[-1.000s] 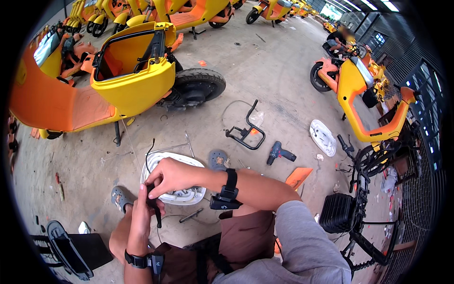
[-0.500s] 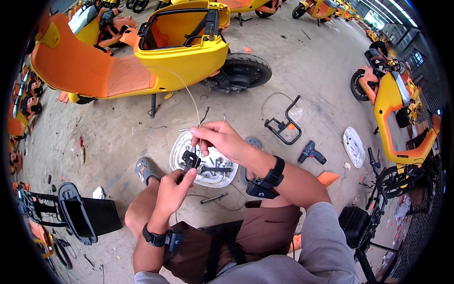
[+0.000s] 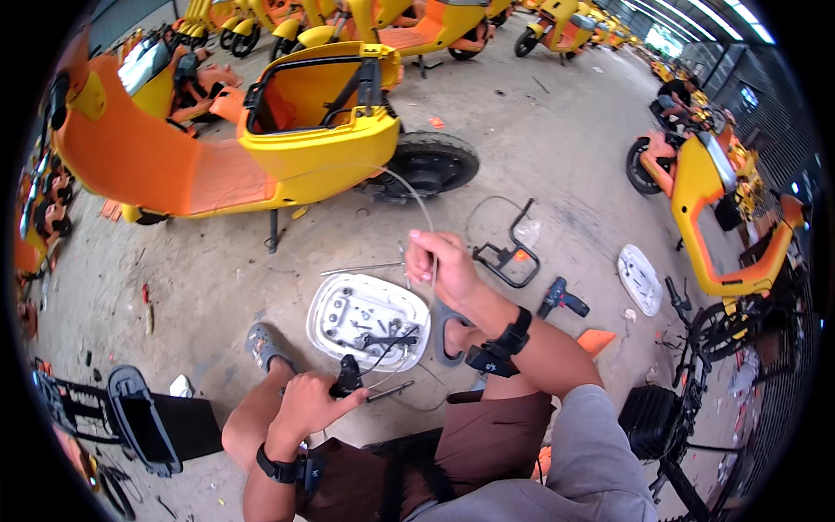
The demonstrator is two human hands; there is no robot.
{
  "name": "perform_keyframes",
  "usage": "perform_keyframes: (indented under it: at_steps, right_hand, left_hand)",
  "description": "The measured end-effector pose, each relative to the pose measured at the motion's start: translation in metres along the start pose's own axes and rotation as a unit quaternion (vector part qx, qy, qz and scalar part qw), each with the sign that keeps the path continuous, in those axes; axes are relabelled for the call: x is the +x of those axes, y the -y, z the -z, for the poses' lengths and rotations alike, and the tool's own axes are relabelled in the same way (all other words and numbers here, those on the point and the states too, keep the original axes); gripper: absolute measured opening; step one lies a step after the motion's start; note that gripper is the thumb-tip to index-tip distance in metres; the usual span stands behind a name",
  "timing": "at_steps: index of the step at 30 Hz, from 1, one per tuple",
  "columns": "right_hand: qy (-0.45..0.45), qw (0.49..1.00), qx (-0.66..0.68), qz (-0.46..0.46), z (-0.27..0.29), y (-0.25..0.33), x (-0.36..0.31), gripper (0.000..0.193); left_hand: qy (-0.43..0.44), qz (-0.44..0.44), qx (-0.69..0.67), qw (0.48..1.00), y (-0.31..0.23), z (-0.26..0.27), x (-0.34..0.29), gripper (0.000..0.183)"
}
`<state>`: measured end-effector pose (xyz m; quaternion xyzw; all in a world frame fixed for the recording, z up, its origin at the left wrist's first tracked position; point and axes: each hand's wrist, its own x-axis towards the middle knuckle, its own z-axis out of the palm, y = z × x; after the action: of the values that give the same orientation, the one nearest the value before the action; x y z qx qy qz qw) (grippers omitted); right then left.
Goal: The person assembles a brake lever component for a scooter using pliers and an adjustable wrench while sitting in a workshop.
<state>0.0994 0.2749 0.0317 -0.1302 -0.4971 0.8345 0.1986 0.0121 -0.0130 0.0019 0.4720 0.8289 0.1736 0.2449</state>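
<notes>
In the lower middle, my left hand [image 3: 315,402] is closed on a small black part that looks like a brake lever bracket [image 3: 350,376]. A thin dark line runs from that part across the tray's near edge. Farther forward and to the right, my right hand [image 3: 445,265] has its fingers curled around a thin pale cable [image 3: 416,193]. The cable arcs up and left in front of the yellow scooter and also passes below the hand. Between my hands lies a white plastic tray [image 3: 370,292] holding bolts, nuts and other small metal parts.
A yellow-orange scooter [image 3: 317,165] stands ahead. On the floor to the right lie a black tubular frame [image 3: 509,275], a cordless drill [image 3: 564,299], and a white cover [image 3: 640,280]. A black bin-like box [image 3: 187,428] sits at left. Another person [image 3: 678,97] crouches far right.
My hands have moved apart. The right one went rightward with the cable, while the left dropped nearer my lap with the black part, uncovering the tray. The whole view shifted slightly.
</notes>
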Motion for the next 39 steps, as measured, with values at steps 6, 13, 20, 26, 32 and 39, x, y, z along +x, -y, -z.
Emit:
perform_keyframes:
  at_steps: [6,13,20,26,32,39]
  right_hand:
    - [0.013,0.998,0.066,-0.017,0.023,0.043,-0.008,0.041]
    - [-0.035,0.994,0.096,0.035,0.066,0.145,-0.1,0.034]
    - [-0.357,0.922,-0.001,0.149,0.158,0.25,-0.236,0.027]
    - [-0.521,0.832,-0.05,0.184,0.22,0.3,-0.339,0.015]
    - [-0.629,0.747,-0.121,0.178,0.285,0.297,-0.411,0.014]
    - [-0.584,0.77,-0.16,0.201,0.372,0.329,-0.504,0.014]
  left_hand:
    - [-0.056,-0.091,-0.06,0.992,0.001,-0.004,-0.007,0.055]
    - [-0.141,-0.084,-0.134,0.977,0.011,0.0,-0.022,0.047]
    - [-0.191,-0.086,-0.092,0.973,0.018,-0.005,-0.023,0.047]
    - [-0.219,-0.032,-0.159,0.962,0.028,0.004,-0.022,0.047]
    - [-0.103,0.081,-0.424,0.896,0.021,0.026,-0.014,0.04]
    - [-0.2,0.155,-0.74,0.624,0.029,0.029,-0.008,0.045]
